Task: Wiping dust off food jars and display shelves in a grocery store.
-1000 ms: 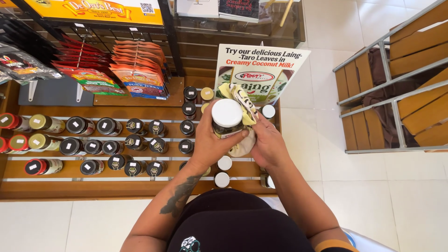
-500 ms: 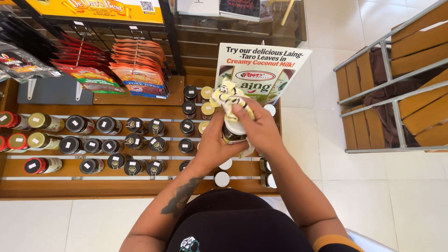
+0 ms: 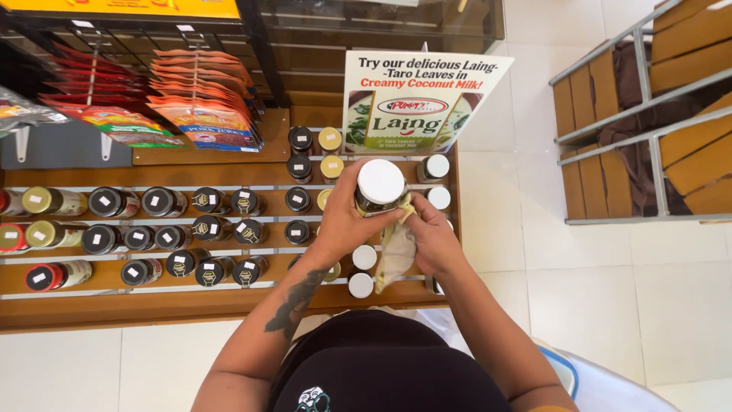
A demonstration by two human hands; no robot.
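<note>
My left hand (image 3: 345,221) grips a glass jar with a white lid (image 3: 380,185), holding it upright above the wooden shelf (image 3: 152,304). My right hand (image 3: 433,238) holds a beige cloth (image 3: 396,246) pressed against the jar's right side, with the cloth hanging down below the jar. Two white-lidded jars (image 3: 363,270) stand on the shelf just under my hands. More white-lidded jars (image 3: 437,181) stand to the right of the held jar.
Rows of black-lidded jars (image 3: 175,229) fill the stepped shelf to the left, with gold-lidded ones (image 3: 330,151) behind. A printed display card (image 3: 415,103) stands at the back. Snack packets (image 3: 194,99) hang at upper left. A wooden bench (image 3: 648,114) stands right on white tile.
The jar has been turned upright so its white lid faces up again. The cloth has moved from the top of the jar down to its right side.
</note>
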